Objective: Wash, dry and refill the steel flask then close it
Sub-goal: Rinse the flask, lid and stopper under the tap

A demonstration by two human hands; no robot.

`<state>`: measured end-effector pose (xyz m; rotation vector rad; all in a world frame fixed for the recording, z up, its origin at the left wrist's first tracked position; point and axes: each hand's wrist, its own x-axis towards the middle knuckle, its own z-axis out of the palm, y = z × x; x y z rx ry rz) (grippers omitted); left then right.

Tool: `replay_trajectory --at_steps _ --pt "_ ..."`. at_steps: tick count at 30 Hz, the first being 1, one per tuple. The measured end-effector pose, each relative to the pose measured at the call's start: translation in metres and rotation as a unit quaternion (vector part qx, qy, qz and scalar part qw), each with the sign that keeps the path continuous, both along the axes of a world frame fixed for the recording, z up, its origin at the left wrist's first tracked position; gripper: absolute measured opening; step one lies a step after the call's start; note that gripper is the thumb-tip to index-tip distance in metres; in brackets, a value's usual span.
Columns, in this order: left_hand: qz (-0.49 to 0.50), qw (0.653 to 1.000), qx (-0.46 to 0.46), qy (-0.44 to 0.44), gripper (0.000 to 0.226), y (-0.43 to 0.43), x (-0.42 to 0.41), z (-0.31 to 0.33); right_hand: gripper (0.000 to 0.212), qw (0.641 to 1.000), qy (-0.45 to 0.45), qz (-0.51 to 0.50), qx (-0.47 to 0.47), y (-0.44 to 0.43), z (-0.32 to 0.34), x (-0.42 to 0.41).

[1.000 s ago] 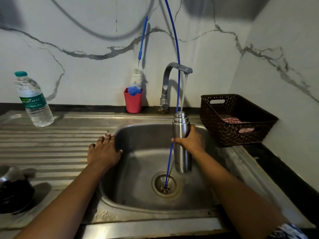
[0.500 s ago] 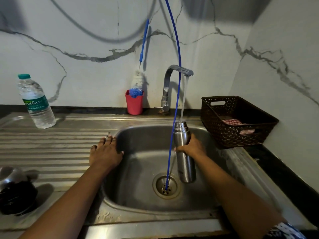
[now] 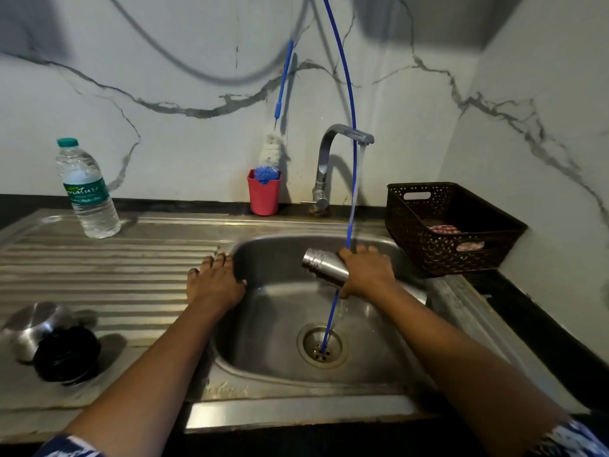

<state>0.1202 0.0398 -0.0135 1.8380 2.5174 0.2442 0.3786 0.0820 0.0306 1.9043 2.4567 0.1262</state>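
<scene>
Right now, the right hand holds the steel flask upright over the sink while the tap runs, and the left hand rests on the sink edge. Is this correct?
Not upright. In the head view the right hand holds the steel flask tipped almost on its side, mouth pointing left, over the sink. The tap runs and the left hand rests on the sink edge.
</scene>
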Motion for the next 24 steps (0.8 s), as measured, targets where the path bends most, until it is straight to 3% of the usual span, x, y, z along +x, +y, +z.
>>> replay_trajectory --at_steps 4,8,13,21,24 --pt "-0.005 1.000 0.006 0.007 0.068 -0.001 0.000 0.000 0.078 0.986 -0.151 0.058 0.045 -0.006 -0.002 -0.019" --pt "-0.007 1.000 0.009 0.008 0.065 -0.002 0.001 0.000 0.068 0.961 -0.237 0.105 0.100 -0.005 0.002 -0.031" --pt "-0.009 1.000 0.011 0.005 0.065 -0.002 0.000 0.000 0.056 0.938 -0.270 0.144 0.164 0.000 0.027 -0.041" --pt "-0.010 1.000 0.010 0.007 0.064 -0.001 -0.001 -0.001 0.062 0.896 -0.289 0.148 0.302 0.006 0.104 -0.035" --pt "-0.008 1.000 0.010 0.004 0.064 -0.001 -0.001 -0.001 0.060 0.886 -0.285 0.150 0.333 0.005 0.100 -0.032"
